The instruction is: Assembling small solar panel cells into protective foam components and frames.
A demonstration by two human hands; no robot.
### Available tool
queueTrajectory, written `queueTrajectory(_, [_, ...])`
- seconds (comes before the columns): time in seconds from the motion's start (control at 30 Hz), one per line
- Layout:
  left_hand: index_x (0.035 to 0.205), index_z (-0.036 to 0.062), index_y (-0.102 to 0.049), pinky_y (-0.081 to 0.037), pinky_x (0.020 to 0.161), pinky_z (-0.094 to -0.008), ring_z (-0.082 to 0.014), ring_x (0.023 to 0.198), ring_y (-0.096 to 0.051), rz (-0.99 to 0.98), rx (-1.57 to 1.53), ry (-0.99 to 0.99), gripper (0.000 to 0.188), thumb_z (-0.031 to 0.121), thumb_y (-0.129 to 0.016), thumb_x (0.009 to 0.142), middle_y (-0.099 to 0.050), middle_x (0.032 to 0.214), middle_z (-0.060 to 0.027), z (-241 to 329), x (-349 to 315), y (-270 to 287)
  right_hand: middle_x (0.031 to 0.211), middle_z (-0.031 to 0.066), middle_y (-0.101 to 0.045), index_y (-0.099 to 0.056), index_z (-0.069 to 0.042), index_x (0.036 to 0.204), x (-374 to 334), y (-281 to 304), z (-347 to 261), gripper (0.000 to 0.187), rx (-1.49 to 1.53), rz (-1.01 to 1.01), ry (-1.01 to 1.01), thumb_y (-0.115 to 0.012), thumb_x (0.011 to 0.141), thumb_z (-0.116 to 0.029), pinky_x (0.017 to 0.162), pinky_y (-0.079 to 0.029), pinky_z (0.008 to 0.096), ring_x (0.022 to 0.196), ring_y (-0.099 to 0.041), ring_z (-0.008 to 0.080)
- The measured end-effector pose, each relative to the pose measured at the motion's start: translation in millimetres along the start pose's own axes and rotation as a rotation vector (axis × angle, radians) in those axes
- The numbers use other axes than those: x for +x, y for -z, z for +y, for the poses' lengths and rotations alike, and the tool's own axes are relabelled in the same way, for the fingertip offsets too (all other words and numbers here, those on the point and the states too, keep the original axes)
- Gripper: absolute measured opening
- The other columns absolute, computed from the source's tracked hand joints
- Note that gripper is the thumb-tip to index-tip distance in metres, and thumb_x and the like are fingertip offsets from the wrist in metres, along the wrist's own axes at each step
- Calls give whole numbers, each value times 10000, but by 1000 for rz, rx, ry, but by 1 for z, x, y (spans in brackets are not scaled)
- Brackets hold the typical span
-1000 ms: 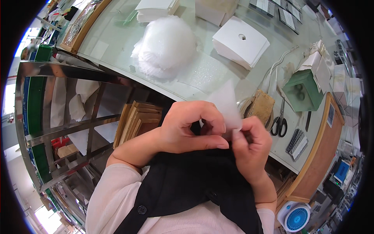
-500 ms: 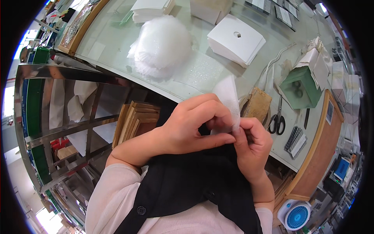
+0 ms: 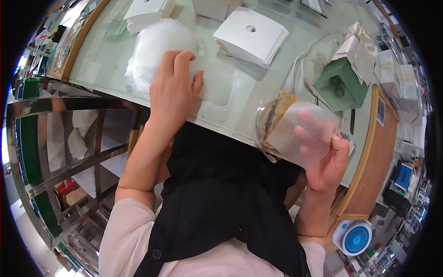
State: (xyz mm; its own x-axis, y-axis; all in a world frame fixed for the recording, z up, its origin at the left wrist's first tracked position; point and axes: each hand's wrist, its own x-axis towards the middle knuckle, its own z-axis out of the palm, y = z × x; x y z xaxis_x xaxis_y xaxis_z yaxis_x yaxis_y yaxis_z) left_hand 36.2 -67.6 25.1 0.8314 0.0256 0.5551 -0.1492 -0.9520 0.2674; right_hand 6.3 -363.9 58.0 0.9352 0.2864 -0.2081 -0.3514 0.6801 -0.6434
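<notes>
My right hand pinches the edge of a thin translucent white sheet between thumb and finger, and its other fingers show faintly through from behind. The sheet hangs over a brown worn block near the table's front edge. My left hand is open, fingers apart and bent, at the right side of a fluffy heap of thin white sheets; whether its fingertips touch the heap, I cannot tell. To the right of the heap stands a stack of white cards with a hole in the top one.
A green box with white paper on it stands at the right, near white cables. More white cards lie at the far left. A wooden-framed board borders the right side; a metal rack stands left, a small fan lower right.
My hands, together at the sheet before, are now apart. The left has moved left to the heap; the right has carried the sheet right over the brown block. The view has shifted somewhat.
</notes>
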Motion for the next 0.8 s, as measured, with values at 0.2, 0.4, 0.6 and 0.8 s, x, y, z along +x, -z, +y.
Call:
queueTrajectory(0.2, [1090,73,-645,-501,617,-325,-214,736,-587,-139,-788,-511,392,29,-683,702,-594,941,-99,53,-28,13,1262,324,-508,-481,51,1155,-12,-2,9,378,122,55,-179,-427,905,-227,741,-596,357,1047,-618,394])
queueTrajectory(0.4, [939,-19,-637,-526,605,-303,-222,707,-607,-178,-1048,-644,179,9,-661,764,-626,931,-139,60,-39,21,1160,296,-541,-441,26,1151,-28,1,6,389,-85,50,-203,-493,865,-232,710,-601,425,966,-638,367])
queueTrajectory(0.6, [895,-17,-620,-541,624,-314,-233,732,-622,-202,-1113,-731,121,5,-628,777,-626,920,-148,69,-45,17,947,164,-585,-420,35,1255,-30,-6,-7,461,-303,47,-285,-581,888,-193,565,-562,289,707,-636,210])
queueTrajectory(0.8, [875,-11,-588,-540,636,-326,-241,726,-612,-329,-1100,-640,165,64,-663,749,-598,907,-128,67,-48,17,833,37,-548,-513,18,1165,-47,-10,-11,313,-651,143,-251,-620,874,-18,497,-421,171,620,-536,53])
